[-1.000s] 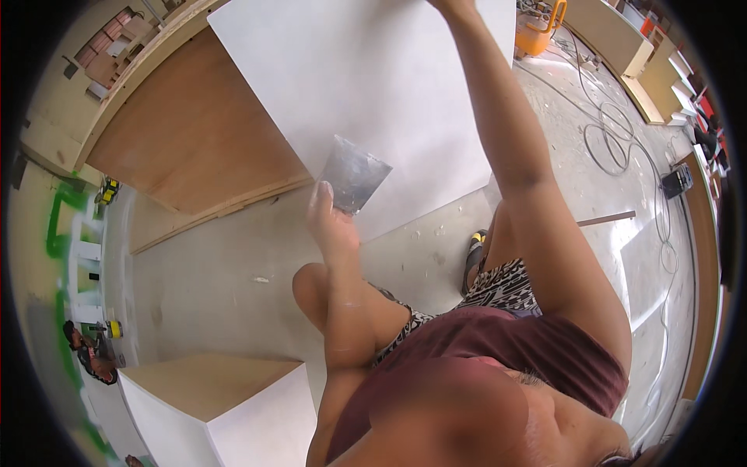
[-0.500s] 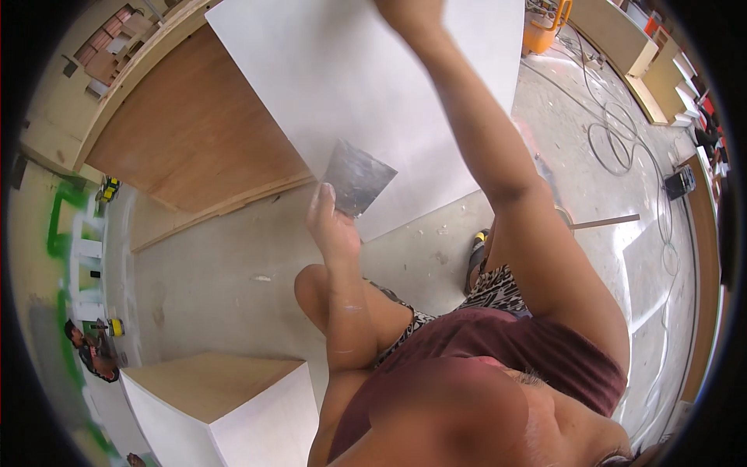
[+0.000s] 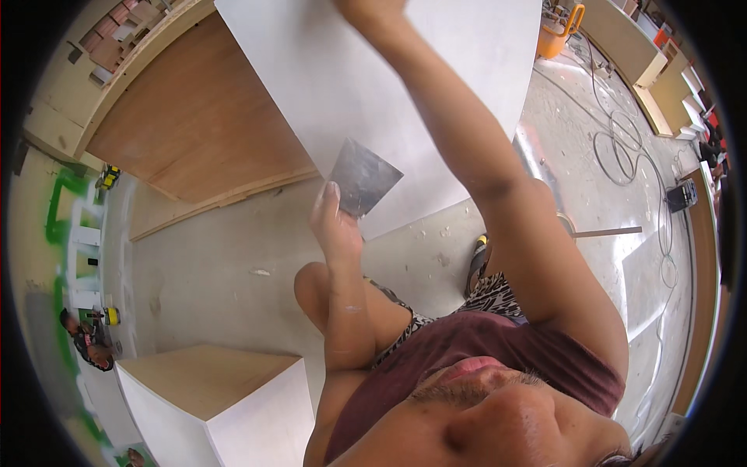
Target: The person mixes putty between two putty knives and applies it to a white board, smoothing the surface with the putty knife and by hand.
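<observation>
My left hand [image 3: 336, 226] grips a thin, grey, square sheet [image 3: 366, 177] by its lower corner, with the thumb on its face. Whether the sheet is metal or abrasive paper cannot be made out. Behind it stands a large white panel [image 3: 451, 132], lit and smooth. My right arm stretches across this panel, and my right hand [image 3: 373, 12] is at its upper part, cut off by the picture's top edge. The fingers there are out of sight, so what they hold or touch is hidden.
A brown wooden panel [image 3: 202, 124] adjoins the white one on the left. At lower left stands a white box-like cabinet [image 3: 257, 412]. Cables [image 3: 622, 148] and an orange container [image 3: 551, 40] lie to the right on the concrete floor [image 3: 226, 296]. Another person [image 3: 87, 341] is far left.
My right hand has swept leftward across the top of the white panel. My left hand with the grey sheet has stayed nearly in place.
</observation>
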Demonstrator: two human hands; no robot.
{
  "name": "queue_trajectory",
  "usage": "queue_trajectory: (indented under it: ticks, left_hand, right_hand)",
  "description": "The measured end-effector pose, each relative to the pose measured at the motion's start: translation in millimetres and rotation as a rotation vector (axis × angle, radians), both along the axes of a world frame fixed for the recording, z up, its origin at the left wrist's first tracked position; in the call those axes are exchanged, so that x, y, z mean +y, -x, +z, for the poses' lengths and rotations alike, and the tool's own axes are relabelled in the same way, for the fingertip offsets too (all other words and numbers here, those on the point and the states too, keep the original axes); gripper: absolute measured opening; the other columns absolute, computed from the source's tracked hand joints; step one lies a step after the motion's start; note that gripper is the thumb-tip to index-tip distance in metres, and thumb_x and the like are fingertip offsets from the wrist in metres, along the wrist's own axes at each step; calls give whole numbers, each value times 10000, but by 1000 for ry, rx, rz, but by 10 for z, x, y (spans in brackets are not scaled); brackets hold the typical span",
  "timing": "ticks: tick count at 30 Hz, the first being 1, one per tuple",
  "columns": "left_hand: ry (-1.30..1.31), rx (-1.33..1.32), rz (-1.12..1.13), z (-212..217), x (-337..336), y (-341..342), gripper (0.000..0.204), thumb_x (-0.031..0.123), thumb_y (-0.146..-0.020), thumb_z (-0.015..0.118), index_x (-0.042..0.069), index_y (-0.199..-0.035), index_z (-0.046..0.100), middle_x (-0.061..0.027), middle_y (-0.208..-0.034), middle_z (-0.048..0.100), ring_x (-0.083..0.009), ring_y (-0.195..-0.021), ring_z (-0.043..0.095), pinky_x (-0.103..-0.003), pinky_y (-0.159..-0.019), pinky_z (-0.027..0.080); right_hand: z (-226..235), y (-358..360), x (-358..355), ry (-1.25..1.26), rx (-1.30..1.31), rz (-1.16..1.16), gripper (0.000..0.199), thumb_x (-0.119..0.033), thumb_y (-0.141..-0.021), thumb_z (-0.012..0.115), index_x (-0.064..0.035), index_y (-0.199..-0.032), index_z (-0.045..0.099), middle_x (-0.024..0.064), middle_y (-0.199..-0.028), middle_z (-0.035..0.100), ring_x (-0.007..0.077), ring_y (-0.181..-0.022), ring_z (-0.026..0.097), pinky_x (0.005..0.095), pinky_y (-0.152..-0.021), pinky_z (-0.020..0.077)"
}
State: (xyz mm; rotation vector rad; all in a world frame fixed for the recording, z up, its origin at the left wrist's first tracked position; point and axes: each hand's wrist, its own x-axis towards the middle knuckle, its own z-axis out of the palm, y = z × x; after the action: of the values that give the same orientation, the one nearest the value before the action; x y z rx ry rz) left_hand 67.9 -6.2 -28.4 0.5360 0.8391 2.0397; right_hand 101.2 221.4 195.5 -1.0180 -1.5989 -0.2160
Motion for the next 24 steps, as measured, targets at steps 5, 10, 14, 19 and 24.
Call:
queue_trajectory:
  ticks: [5,10,14,19,24]
  left_hand:
    - [-9,9,-15,-12,26,-5,374,154,-1018,506,-101,-1291,522,-144,-1238,617,-214,-1111,616,-353,-955,493]
    - [31,34,45,56,-33,1,434,234,-1010,533,-106,-1278,512,-134,-1197,599,-215,-1085,599,-359,-938,484]
    - [30,37,37,57,-26,-6,432,229,-1011,525,-111,-1277,513,-136,-1201,599,-213,-1092,596,-358,-945,480]
    - [28,34,10,68,-13,-20,426,211,-1012,514,-117,-1284,511,-140,-1207,598,-213,-1095,593,-358,-955,473]
    - [10,0,33,50,-42,9,366,144,-1025,489,-117,-1279,524,-139,-1207,617,-202,-1082,614,-349,-939,497]
  right_hand:
    - [-181,281,-450,-90,-238,181,306,-104,-911,516,-46,-1207,569,163,-916,663,311,-827,698,443,-723,560]
    - [-256,-189,-372,6,-29,308,431,-19,-853,472,-89,-1254,614,218,-950,701,376,-836,691,481,-768,550]
    - [-13,-886,230,50,148,25,413,-39,-852,521,-102,-1246,630,248,-930,693,423,-882,674,512,-807,530]
    - [-49,-1058,725,-4,137,-27,432,-46,-837,546,-109,-1259,618,246,-936,694,427,-886,673,520,-817,527]
    - [-168,-394,118,95,24,48,418,-50,-882,528,-108,-1294,575,207,-943,700,397,-849,685,503,-769,545]
